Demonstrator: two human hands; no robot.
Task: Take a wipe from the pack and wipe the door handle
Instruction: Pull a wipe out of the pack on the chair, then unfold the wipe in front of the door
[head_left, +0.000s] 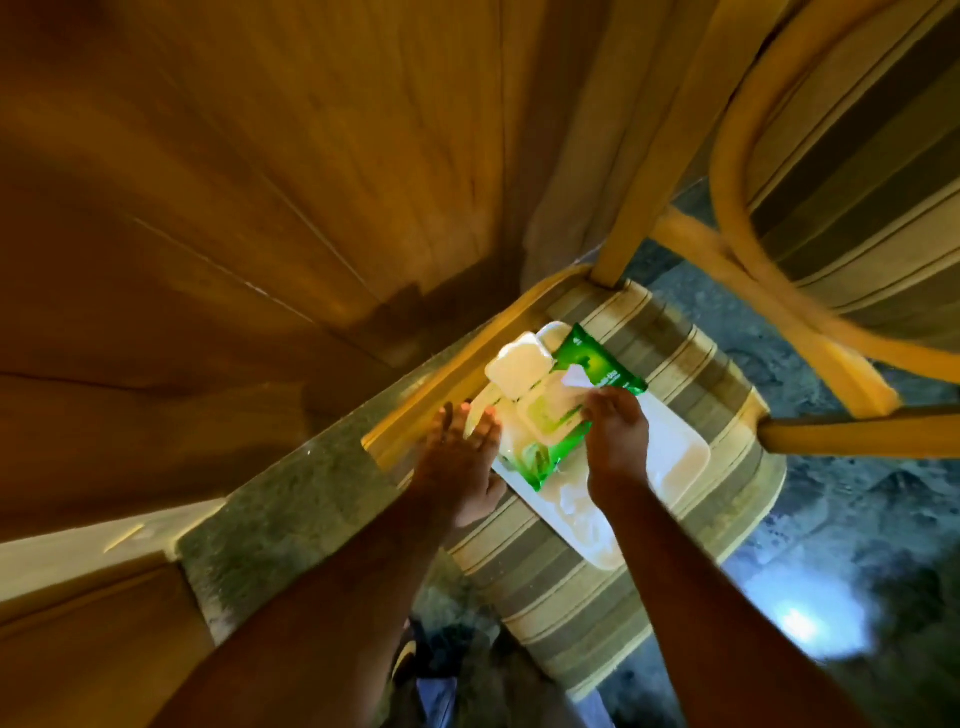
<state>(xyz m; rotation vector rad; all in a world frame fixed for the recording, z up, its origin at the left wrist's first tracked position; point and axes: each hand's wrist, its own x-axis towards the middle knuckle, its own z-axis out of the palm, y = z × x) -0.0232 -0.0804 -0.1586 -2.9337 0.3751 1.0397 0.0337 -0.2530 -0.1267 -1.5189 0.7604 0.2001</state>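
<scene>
A green wipe pack (597, 364) lies on a white tray (680, 457) set on a striped chair seat. Its white lid (519, 371) stands flipped up at the pack's far left. My right hand (615, 431) rests on the pack's opening and pinches the tip of a white wipe (576, 375) that sticks out. My left hand (462, 457) lies flat with fingers apart on the pack's left end. The wooden door (234, 208) fills the left side; its handle is out of view.
The striped chair seat (571, 597) has yellow wooden arms (857, 434) at the right and a yellow rail at the left. A second striped chair (857, 218) stands at the back right. A stone threshold (291, 499) runs along the door. Tiled floor lies to the right.
</scene>
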